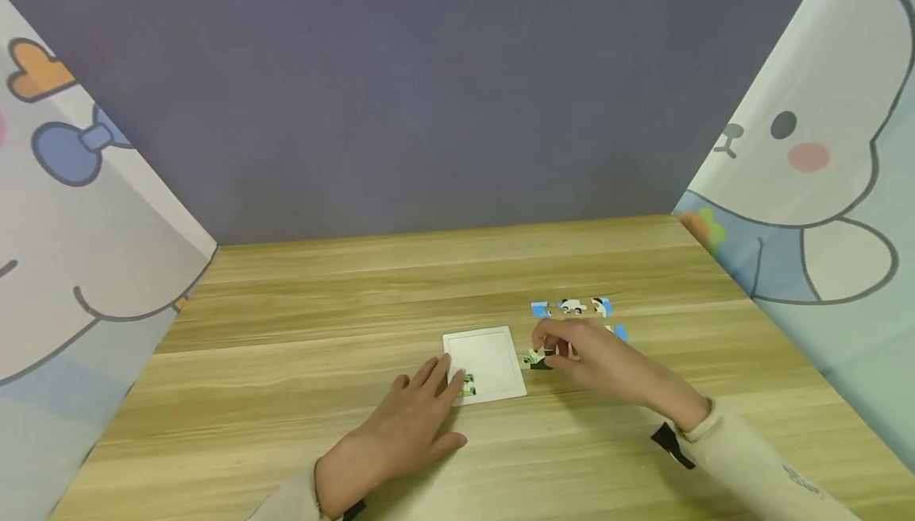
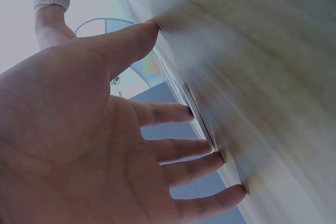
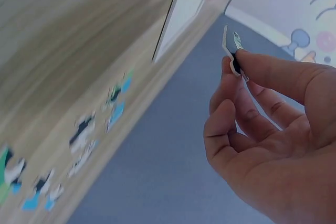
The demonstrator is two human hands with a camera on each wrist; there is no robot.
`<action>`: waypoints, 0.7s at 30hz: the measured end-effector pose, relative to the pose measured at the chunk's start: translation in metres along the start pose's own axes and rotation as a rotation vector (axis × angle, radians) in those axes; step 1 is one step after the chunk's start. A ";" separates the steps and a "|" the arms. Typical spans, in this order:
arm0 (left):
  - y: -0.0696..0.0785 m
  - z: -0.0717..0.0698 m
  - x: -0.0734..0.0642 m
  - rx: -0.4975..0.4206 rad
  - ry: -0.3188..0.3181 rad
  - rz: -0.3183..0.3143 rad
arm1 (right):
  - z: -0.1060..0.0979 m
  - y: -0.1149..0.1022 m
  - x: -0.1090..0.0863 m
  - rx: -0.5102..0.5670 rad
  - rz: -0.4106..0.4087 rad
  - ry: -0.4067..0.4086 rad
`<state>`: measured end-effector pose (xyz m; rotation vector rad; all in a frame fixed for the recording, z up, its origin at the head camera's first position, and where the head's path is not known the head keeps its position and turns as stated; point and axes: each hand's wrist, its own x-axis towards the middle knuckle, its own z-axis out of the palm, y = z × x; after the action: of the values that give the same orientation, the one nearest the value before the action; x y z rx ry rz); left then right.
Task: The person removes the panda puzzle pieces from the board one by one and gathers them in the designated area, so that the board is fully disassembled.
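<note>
A white square puzzle tray (image 1: 486,358) lies on the wooden table, with one green-and-white jigsaw piece (image 1: 469,384) in its near left corner. My left hand (image 1: 403,430) rests at the tray's left side, fingers extended over the edge near that piece. In the left wrist view, fingertips and thumb touch the surface. Beside the tray's right edge, my right hand (image 1: 596,358) pinches a green, white and black jigsaw piece (image 1: 538,359) between thumb and fingers. The right wrist view shows this puzzle piece (image 3: 236,64) raised off the table, seen nearly edge-on.
Several loose panda jigsaw pieces lie beyond the right hand, including a blue one (image 1: 541,309), one with a panda face (image 1: 572,307) and a blue-and-white one (image 1: 602,307). The right hand partly hides others. A grey partition (image 1: 443,92) stands behind the table, with cartoon-printed panels on both sides.
</note>
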<state>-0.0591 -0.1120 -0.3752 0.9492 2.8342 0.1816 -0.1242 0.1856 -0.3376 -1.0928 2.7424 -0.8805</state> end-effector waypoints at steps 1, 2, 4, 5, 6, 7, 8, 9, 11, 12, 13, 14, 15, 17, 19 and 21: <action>0.000 0.000 0.000 -0.001 -0.001 -0.001 | -0.002 0.002 -0.001 -0.005 0.004 0.012; 0.000 0.001 -0.001 0.000 -0.002 -0.001 | -0.004 0.004 -0.002 -0.008 0.008 0.023; 0.000 0.001 -0.001 0.000 -0.003 -0.002 | -0.009 0.007 -0.006 0.002 0.018 0.038; 0.000 0.002 -0.001 0.000 -0.004 -0.002 | -0.012 0.009 -0.007 0.012 0.022 0.040; 0.000 0.002 -0.001 -0.002 -0.004 -0.002 | -0.014 0.010 -0.009 0.019 0.027 0.041; -0.001 0.002 -0.001 -0.004 -0.005 -0.003 | -0.016 0.012 -0.010 0.025 0.034 0.039; -0.001 0.003 -0.001 -0.007 -0.008 -0.005 | -0.018 0.015 -0.012 0.027 0.037 0.037; -0.001 0.003 -0.001 -0.010 -0.010 -0.006 | -0.019 0.017 -0.013 0.029 0.043 0.035; -0.001 0.004 -0.001 -0.017 -0.014 -0.008 | -0.022 0.022 -0.016 0.030 0.056 0.027; -0.001 0.004 -0.001 -0.018 -0.013 -0.007 | -0.023 0.024 -0.018 0.027 0.063 0.025; -0.001 0.004 0.000 -0.017 -0.011 -0.003 | -0.025 0.027 -0.020 0.025 0.072 0.020; -0.002 0.004 0.000 -0.013 -0.008 0.002 | -0.026 0.029 -0.022 0.025 0.081 0.015; -0.002 0.004 0.000 -0.009 -0.003 0.008 | -0.028 0.032 -0.024 0.028 0.092 0.008; -0.002 0.004 0.001 0.005 0.006 0.017 | -0.029 0.038 -0.028 0.038 0.109 0.001; -0.002 0.004 0.002 0.016 0.008 0.020 | -0.029 0.045 -0.030 0.054 0.122 -0.008; -0.003 0.004 0.002 0.015 0.003 0.012 | -0.028 0.052 -0.031 0.075 0.134 -0.020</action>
<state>-0.0613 -0.1131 -0.3797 0.9701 2.8371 0.1631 -0.1403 0.2494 -0.3465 -0.8887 2.7047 -0.9405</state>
